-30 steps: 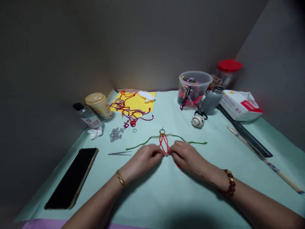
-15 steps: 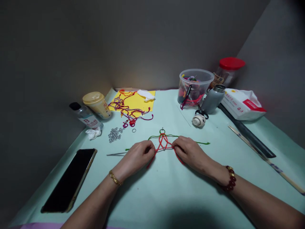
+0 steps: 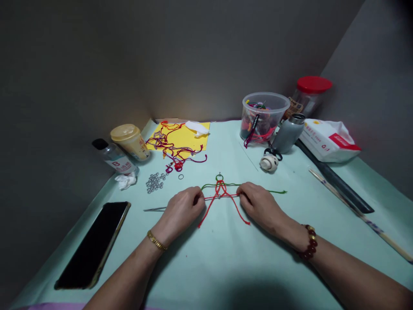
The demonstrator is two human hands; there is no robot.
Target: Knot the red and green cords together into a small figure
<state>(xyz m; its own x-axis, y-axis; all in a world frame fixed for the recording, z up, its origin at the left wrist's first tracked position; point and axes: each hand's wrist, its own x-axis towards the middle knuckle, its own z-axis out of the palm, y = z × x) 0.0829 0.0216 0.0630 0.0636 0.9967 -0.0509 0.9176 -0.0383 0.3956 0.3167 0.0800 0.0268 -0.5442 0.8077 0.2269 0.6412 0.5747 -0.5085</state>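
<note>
- Red cord knotted below a small metal ring, forming a short, narrow diamond; two long red tails hang free and unworked
- Green cord stretched out sideways on both sides, its loops near the ring
- Crosswise red strand drawn taut between the hands
- Left hand curled, fingers closed on that strand
- Right hand curled the same way, fingertips partly hidden
- All of it lies mid-bench, well short of the near edge

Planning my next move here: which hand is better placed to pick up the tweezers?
Left, probably: the left hand sits beside the tweezers, while the right hand is across the red cord.
</note>
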